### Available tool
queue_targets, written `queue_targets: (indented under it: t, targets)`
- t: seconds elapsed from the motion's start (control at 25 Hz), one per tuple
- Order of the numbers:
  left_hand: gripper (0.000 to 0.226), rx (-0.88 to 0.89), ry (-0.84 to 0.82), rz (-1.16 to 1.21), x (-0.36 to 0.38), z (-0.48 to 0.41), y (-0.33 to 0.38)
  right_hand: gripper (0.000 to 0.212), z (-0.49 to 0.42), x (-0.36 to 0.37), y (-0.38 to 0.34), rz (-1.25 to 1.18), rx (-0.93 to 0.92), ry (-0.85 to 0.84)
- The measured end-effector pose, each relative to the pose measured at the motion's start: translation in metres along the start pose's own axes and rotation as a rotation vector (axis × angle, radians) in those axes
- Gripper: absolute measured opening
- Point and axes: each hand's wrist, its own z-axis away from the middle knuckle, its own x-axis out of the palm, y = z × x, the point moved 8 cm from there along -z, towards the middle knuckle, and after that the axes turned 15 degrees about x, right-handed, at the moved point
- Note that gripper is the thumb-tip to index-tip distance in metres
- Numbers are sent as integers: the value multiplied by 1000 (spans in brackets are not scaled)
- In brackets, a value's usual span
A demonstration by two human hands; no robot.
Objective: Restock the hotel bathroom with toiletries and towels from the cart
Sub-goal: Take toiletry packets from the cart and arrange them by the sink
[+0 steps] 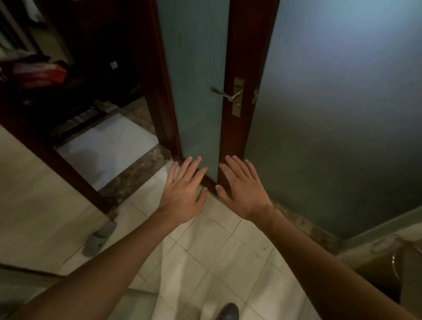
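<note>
Both arms reach out straight ahead from the bottom of the frame, and they are bare. The left hand [182, 195] and the right hand [242, 192] float side by side in the middle of the frame, close but not touching. Both hands are flat with the backs up, the fingers are straight and a little spread, and they hold nothing. The fingertips point up the frame toward the foot of a dark wooden door with cloudy green glass [246, 40]. The door stands tall and upright, and its brass lever handle [223, 94] lies nearly level and points to the left of the frame. Below the hands is a pale tiled floor [213, 256]. A grey slipper [100, 238] lies at lower left, and a grey shoe [227, 316] shows at the bottom edge. At the upper left some pale shapes [30, 6] hang in a dark room, too dim to tell if they are towels.
</note>
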Motion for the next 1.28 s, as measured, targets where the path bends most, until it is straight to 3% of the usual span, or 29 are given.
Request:
queue_targets:
  t: [0.4,0.6,0.72,1.0,1.28]
  targets:
    - [62,-199,-29,-41,36,-73,-156,62,-187,46,-49,-54,-219,-15]
    - [66,-305,22,0,54,-109,-260,68,-288,68,-102,-91,-213,-71]
    - [64,-337,65,-3,44,-123,-320,64,-343,64,-143,-78,-269,-9]
    - [61,-428,148,-71,7,-121,-450,70,-444,81,-247,-63,-347,-110]
    - [68,-643,45,-130,7,-80,-550,63,-522,126,-335,-62,-503,-149]
